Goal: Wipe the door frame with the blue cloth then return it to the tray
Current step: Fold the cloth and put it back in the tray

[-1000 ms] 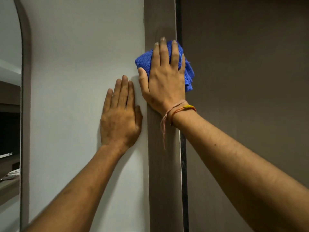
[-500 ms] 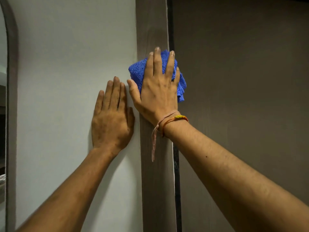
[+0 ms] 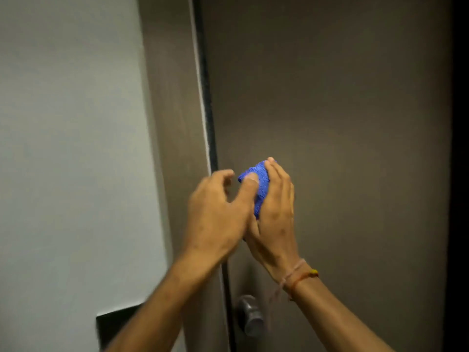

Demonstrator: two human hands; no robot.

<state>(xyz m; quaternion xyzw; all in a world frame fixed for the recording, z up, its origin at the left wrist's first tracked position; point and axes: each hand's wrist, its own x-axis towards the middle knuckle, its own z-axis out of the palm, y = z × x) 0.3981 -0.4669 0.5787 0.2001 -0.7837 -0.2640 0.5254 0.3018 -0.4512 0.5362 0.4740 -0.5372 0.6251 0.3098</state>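
Note:
The blue cloth [image 3: 258, 189] is bunched up between both hands, in front of the brown door. My right hand [image 3: 275, 219] cups it from the right, fingers wrapped over its top. My left hand [image 3: 218, 214] meets it from the left with the thumb pressed on the cloth and the fingers curled above it. The grey-brown door frame [image 3: 172, 123] runs vertically just left of the hands; neither hand touches it. No tray is in view.
The closed brown door [image 3: 330, 123] fills the right side, with a metal door handle [image 3: 250, 317] below the hands. A pale wall [image 3: 71, 148] lies left of the frame, with a black panel [image 3: 114, 326] low on it.
Both hands left the wall and frame and came together lower, off the surface. The cloth, flat under the right palm before, is now bunched between both hands. The view shifted right and down.

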